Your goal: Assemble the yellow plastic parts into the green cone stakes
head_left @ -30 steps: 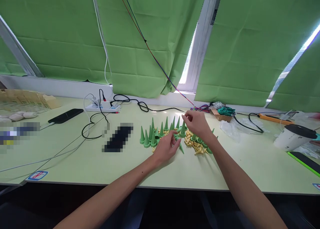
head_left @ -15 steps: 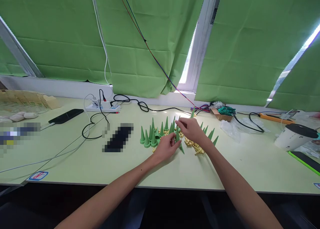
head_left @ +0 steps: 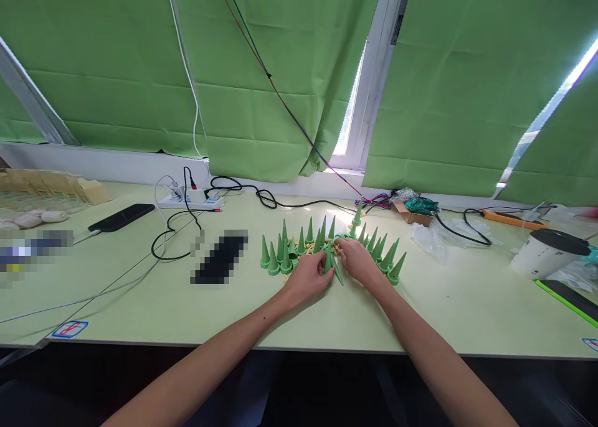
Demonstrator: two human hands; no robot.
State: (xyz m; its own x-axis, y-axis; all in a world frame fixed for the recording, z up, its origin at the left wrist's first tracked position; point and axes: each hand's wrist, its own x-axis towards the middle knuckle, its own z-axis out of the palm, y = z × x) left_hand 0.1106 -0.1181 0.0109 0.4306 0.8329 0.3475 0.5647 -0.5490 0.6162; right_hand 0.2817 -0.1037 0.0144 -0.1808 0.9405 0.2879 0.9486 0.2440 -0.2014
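My left hand is closed around a green cone-shaped spike, its point toward the table's front edge. A second green spike lies tilted just beside those fingers. My right hand has its fingertips pinched together close to the wide end of the held spike; what lies between them is hidden. Upright green spikes stand in a cluster to the left, and more green spikes stand or lean to the right. Small yellow pieces lie among them, partly covered by my hands.
Behind the spikes runs a black cable from a white power strip. A black phone lies at the left. On the right are a small cardboard box, clear plastic bags and a white cup with a black lid.
My right hand has moved down from above the held spike to beside its wide end. More of the right-hand spikes now show. My left hand stays nearly in place.
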